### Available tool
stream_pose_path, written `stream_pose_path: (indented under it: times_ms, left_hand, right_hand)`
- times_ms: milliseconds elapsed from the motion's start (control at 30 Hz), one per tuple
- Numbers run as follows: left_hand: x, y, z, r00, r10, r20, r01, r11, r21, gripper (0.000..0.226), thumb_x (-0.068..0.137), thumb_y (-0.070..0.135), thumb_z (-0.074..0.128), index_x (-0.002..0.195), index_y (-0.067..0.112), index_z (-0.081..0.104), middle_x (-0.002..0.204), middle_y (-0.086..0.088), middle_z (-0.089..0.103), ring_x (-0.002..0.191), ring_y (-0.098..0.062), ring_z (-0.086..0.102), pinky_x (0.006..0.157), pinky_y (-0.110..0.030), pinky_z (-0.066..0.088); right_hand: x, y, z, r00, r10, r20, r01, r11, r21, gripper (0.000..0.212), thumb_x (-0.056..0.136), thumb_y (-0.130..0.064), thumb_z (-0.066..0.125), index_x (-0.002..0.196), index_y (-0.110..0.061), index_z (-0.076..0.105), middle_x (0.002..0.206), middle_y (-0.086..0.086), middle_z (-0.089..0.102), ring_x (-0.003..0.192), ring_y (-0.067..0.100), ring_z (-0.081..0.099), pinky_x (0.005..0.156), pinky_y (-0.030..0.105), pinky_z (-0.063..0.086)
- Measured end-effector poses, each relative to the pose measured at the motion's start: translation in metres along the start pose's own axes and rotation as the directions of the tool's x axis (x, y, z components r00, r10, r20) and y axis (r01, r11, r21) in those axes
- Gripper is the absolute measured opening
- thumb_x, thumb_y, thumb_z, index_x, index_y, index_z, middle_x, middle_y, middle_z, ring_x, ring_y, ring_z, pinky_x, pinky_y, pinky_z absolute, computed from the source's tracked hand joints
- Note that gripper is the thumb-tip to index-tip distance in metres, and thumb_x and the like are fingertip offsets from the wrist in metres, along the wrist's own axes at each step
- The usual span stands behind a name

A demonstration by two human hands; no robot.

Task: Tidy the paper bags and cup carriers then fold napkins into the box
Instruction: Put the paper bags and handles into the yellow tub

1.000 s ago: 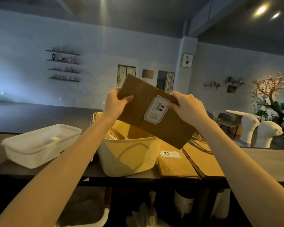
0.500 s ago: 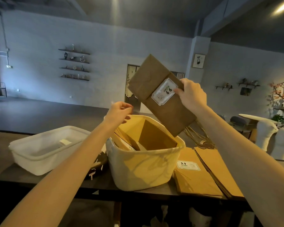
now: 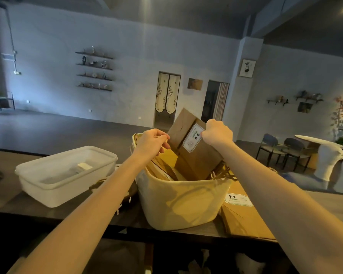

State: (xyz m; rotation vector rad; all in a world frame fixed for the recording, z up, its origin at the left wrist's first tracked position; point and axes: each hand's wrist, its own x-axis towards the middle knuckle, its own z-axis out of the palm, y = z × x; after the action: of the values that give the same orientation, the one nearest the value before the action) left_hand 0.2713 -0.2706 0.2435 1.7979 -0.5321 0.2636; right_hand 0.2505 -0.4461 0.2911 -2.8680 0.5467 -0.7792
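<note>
While right hand (image 3: 218,133) grips paper bag (image 3: 194,149) half inside yellow bin (image 3: 182,202), left hand (image 3: 151,142) pinches bag's edge. More bags (image 3: 242,216) flat right of bin; white box (image 3: 65,175) left of bin, napkins apparently unfolded yet.

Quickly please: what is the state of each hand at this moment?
Left hand: fingers pinch the edge of something at the yellow bin; what exactly cannot be told.
Right hand: holds the brown paper bag.

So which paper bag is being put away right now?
Find the yellow bin in the middle of the dark counter. The brown bag stands tilted in it, gripped by the right hand. Unlike the bags lying flat beside the bin, it is upright.
</note>
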Motion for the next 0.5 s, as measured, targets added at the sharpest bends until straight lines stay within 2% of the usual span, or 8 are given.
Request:
stream_pose_path:
  times_ms: [100, 167, 233, 300, 400, 500]
  left_hand:
    - [-0.002, -0.004, 0.001, 1.000, 0.018, -0.012, -0.018, 0.999, 0.032, 0.014, 0.098, 0.019, 0.044, 0.097, 0.014, 0.057, 0.072, 0.005, 0.059, 0.060, -0.009, 0.053, 0.055, -0.012, 0.044]
    - [-0.004, -0.007, 0.002, 1.000, 0.024, -0.018, -0.023, 0.998, 0.053, 0.014, 0.098, 0.019, 0.044, 0.096, 0.015, 0.057, 0.073, 0.005, 0.059, 0.061, -0.010, 0.054, 0.055, -0.012, 0.043]
    - [-0.003, -0.008, 0.003, 0.999, 0.028, -0.027, -0.026, 0.998, 0.062, 0.014, 0.098, 0.019, 0.045, 0.096, 0.015, 0.058, 0.073, 0.005, 0.059, 0.062, -0.010, 0.055, 0.056, -0.012, 0.043]
    - [-0.002, -0.008, 0.002, 0.999, 0.030, -0.035, -0.028, 0.998, 0.058, 0.014, 0.098, 0.019, 0.045, 0.095, 0.015, 0.058, 0.073, 0.005, 0.059, 0.061, -0.010, 0.054, 0.056, -0.012, 0.043]
    - [-0.003, -0.010, 0.001, 0.999, 0.041, -0.030, -0.039, 0.998, 0.044, 0.014, 0.098, 0.019, 0.045, 0.093, 0.016, 0.058, 0.073, 0.004, 0.059, 0.059, -0.009, 0.053, 0.055, -0.012, 0.042]
    - [-0.002, -0.010, 0.002, 0.998, 0.050, -0.033, -0.048, 0.998, 0.042, 0.014, 0.098, 0.019, 0.044, 0.093, 0.017, 0.057, 0.071, 0.005, 0.059, 0.057, -0.008, 0.051, 0.055, -0.012, 0.042]
  right_hand:
    - [-0.002, -0.007, 0.002, 0.973, -0.030, 0.230, 0.047, 0.997, -0.069, 0.017, 0.094, -0.008, 0.047, 0.077, -0.006, 0.047, 0.078, 0.007, 0.049, 0.067, 0.018, 0.047, 0.062, 0.027, 0.038]
    - [-0.001, -0.009, 0.001, 0.913, -0.039, 0.407, 0.101, 0.986, -0.132, 0.010, 0.095, -0.008, 0.047, 0.095, -0.003, 0.056, 0.092, 0.011, 0.053, 0.078, 0.017, 0.051, 0.070, 0.026, 0.041]
    - [0.000, -0.011, -0.003, 0.872, -0.045, 0.487, 0.154, 0.970, -0.186, 0.024, 0.094, -0.008, 0.048, 0.117, -0.003, 0.055, 0.101, 0.012, 0.055, 0.088, 0.018, 0.052, 0.076, 0.026, 0.043]
    - [0.004, -0.013, -0.006, 0.869, -0.095, 0.485, 0.194, 0.968, -0.159, 0.025, 0.094, -0.007, 0.047, 0.118, -0.003, 0.054, 0.099, 0.011, 0.053, 0.088, 0.018, 0.051, 0.074, 0.024, 0.042]
    - [0.010, -0.013, -0.004, 0.917, -0.149, 0.370, 0.196, 0.977, -0.090, 0.011, 0.094, -0.005, 0.045, 0.103, -0.006, 0.053, 0.090, 0.010, 0.052, 0.069, 0.014, 0.047, 0.054, 0.020, 0.034]
    - [0.009, -0.010, 0.004, 0.954, -0.176, 0.242, 0.185, 0.983, -0.016, 0.017, 0.096, -0.004, 0.045, 0.110, -0.001, 0.053, 0.077, 0.005, 0.047, 0.064, 0.012, 0.044, 0.050, 0.019, 0.030]
